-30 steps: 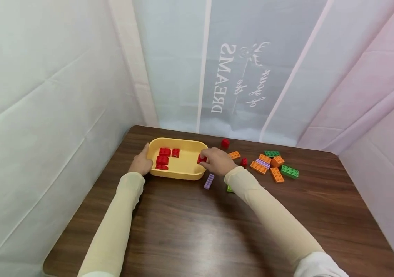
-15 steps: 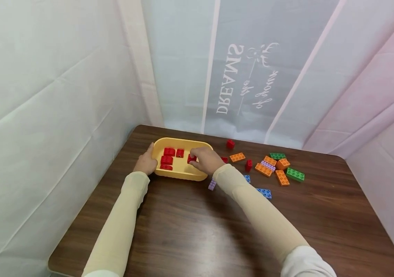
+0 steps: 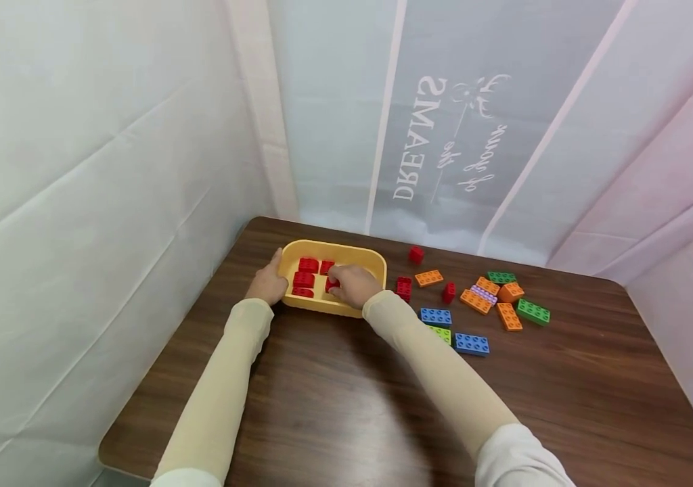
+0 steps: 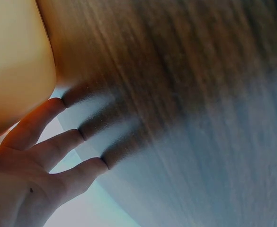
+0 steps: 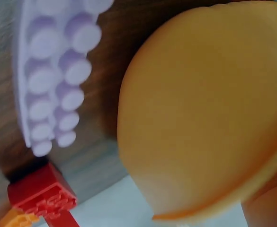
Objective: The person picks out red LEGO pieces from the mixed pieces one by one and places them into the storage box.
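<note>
Red brick [image 3: 329, 286] within right hand [image 3: 355, 286]

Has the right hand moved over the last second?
Yes, the right hand went left: from below the curtain lettering to left of it, and from the right rim of the tray to inside it.

White lettering [image 3: 421, 138] on the grey-blue hanging cloth [image 3: 507, 152] reads "DREAMS", "the" and "of your", running sideways; further script is unclear.
</note>
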### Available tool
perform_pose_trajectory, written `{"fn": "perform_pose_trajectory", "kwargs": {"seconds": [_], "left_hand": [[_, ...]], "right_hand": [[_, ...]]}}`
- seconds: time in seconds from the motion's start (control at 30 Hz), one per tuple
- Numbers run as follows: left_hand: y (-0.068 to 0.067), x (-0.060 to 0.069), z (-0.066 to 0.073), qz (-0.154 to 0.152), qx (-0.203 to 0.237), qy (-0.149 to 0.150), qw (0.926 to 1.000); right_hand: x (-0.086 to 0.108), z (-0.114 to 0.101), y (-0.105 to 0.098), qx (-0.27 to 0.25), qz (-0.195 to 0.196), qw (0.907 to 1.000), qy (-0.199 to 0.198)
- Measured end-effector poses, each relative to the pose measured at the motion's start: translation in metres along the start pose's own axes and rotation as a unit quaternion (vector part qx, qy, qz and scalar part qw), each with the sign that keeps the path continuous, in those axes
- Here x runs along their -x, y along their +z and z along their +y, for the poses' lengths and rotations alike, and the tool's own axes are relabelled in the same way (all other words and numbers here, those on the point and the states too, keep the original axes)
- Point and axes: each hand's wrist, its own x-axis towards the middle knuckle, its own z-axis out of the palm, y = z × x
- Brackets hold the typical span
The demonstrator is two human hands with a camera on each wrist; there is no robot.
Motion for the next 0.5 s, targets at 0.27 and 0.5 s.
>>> {"fn": "perform_pose_trajectory", "kwargs": {"seconds": [0.27,0.5], "left_hand": [[0.001,-0.005,0.000,-0.004,0.003,-0.009,0.9999],[0.001,-0.003,0.002,-0.001,0.003,-0.002,1.0000]], "right_hand": [[-0.013,0.003,0.013,-0.006,-0.013,0.9999,0.008],[-0.025,0.001,0.017,-0.002,-0.030,0.9995,0.013]]}}
